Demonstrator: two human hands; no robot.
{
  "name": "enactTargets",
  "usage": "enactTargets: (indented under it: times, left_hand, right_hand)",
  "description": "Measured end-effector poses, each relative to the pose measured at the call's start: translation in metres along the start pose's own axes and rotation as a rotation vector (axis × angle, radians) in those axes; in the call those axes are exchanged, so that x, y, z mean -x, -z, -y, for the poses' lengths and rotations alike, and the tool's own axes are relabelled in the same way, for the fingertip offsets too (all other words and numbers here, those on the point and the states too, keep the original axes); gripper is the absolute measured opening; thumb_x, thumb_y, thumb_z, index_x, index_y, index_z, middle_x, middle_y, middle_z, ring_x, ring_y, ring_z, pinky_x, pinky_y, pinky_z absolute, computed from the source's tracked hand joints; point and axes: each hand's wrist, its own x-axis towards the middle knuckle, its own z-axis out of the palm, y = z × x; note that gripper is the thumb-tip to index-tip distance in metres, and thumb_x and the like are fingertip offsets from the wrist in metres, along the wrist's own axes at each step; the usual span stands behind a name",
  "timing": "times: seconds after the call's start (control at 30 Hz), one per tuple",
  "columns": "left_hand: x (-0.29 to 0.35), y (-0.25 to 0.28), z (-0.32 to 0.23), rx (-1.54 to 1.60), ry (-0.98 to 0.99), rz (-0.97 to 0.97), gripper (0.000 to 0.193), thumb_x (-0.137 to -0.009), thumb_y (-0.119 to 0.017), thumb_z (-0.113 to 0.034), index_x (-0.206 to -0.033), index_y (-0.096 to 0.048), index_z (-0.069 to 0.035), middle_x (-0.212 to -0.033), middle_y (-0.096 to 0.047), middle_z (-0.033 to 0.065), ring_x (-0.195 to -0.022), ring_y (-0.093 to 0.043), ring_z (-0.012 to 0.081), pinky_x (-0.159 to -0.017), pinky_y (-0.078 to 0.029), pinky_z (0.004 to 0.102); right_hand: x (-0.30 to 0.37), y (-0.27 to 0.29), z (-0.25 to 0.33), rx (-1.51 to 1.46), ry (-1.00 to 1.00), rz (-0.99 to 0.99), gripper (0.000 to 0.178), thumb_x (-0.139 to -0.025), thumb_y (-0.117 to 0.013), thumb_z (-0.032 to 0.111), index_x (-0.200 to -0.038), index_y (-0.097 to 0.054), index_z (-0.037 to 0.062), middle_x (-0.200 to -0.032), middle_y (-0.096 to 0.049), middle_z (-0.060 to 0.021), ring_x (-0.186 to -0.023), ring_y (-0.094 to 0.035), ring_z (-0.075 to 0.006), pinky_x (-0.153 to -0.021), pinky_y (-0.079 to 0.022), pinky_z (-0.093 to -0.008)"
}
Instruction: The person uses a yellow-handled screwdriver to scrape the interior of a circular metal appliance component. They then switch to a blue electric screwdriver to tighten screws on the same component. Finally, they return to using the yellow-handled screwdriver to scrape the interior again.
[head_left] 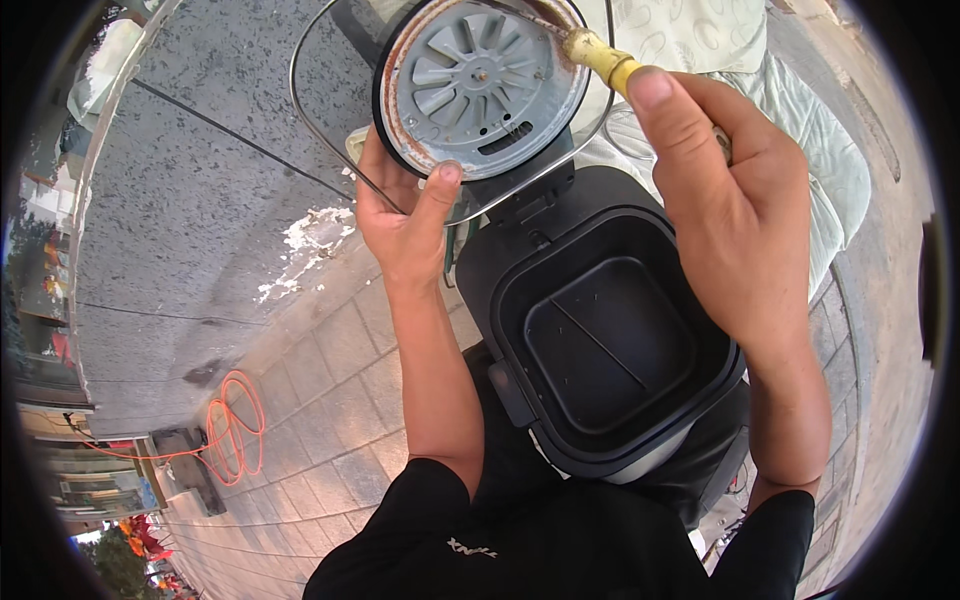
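Note:
My left hand (pixel 405 215) grips the raised lid (pixel 480 85) of a black air fryer by its rim, thumb pressed on the round metal plate. That plate carries a grey fan wheel and a rusty edge. My right hand (pixel 725 215) holds a tool with a yellowish handle (pixel 602 57), whose tip touches the upper right rim of the plate. Below the lid sits the open black square basket (pixel 605 345) of the fryer, resting against my lap.
A grey stone wall (pixel 200 200) runs along the left with a black cable across it. Paved ground (pixel 330 400) lies below, with a coiled orange cord (pixel 235 425). White patterned cloth (pixel 800 130) lies at the upper right.

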Motion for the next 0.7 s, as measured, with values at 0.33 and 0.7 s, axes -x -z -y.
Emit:
enactTargets:
  times: [0.33,0.7]
  left_hand:
    - [-0.001,0.001,0.002,0.004,-0.03,0.04,0.077,-0.087,-0.083,0.0,-0.153,-0.044,0.01,-0.144,-0.061,0.0195,-0.131,-0.061,0.0267,-0.113,-0.048,0.0401]
    - [-0.002,-0.003,0.005,0.025,-0.008,0.038,0.078,-0.087,-0.084,-0.002,-0.153,-0.044,0.011,-0.143,-0.061,0.0197,-0.13,-0.062,0.0267,-0.112,-0.049,0.0405]
  right_hand:
    - [-0.007,0.008,-0.002,0.884,0.649,-0.108,0.033,-0.096,-0.081,0.019,-0.124,-0.071,0.0056,-0.079,-0.065,-0.0095,-0.065,-0.067,-0.023,-0.058,-0.052,-0.0342]
    - [-0.015,0.008,0.006,-0.495,-0.473,0.224,0.048,-0.11,-0.057,0.039,-0.129,-0.064,-0.0053,-0.067,-0.051,0.0034,-0.045,-0.039,-0.0012,-0.041,-0.033,-0.02]
